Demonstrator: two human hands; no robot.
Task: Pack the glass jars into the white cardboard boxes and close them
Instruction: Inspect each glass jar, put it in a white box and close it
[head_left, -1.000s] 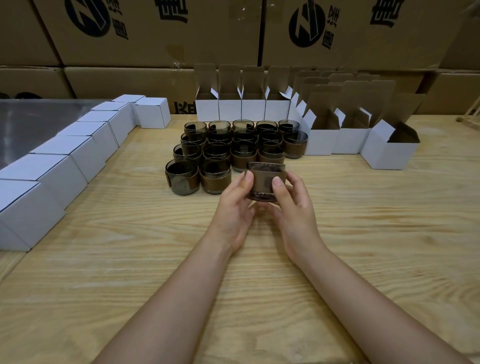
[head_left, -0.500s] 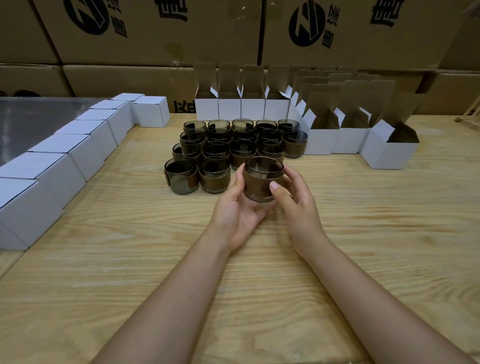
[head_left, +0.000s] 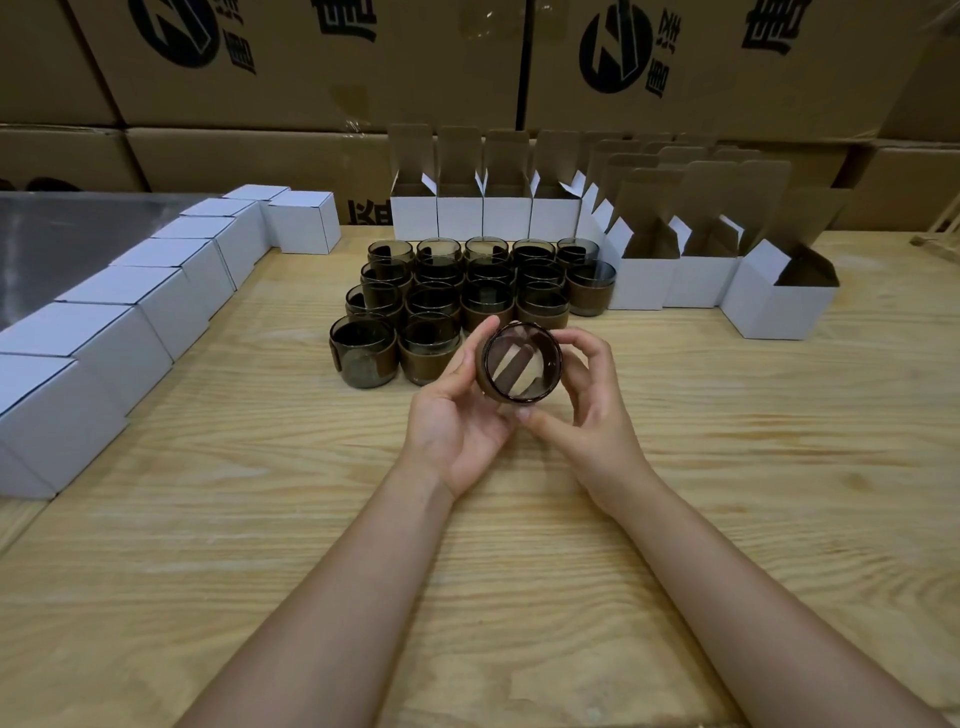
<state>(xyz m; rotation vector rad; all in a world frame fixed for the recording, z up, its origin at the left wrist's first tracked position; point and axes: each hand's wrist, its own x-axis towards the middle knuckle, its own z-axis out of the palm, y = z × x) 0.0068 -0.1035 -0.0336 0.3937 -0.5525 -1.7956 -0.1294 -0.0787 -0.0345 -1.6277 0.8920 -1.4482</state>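
Observation:
I hold one smoky glass jar (head_left: 519, 361) with a brown band above the middle of the wooden table (head_left: 727, 493), its open mouth tipped toward me. My left hand (head_left: 462, 410) cups it from the left with the thumb along its side. My right hand (head_left: 592, 410) grips it from the right, fingers curled over the rim. Behind the held jar stands a block of several identical jars (head_left: 467, 296). Open white boxes (head_left: 644, 280) with raised flaps line the back and right. Closed white boxes (head_left: 171, 291) run down the left.
Large brown printed cartons (head_left: 363, 62) form a wall behind the table. A grey metal surface (head_left: 62, 239) lies beyond the closed boxes at the left. The nearest open box (head_left: 774, 306) stands apart at the right.
The jar has been turned in both hands, from upright with its side facing me to tipped over with its mouth toward me. Both hands stayed in about the same spot.

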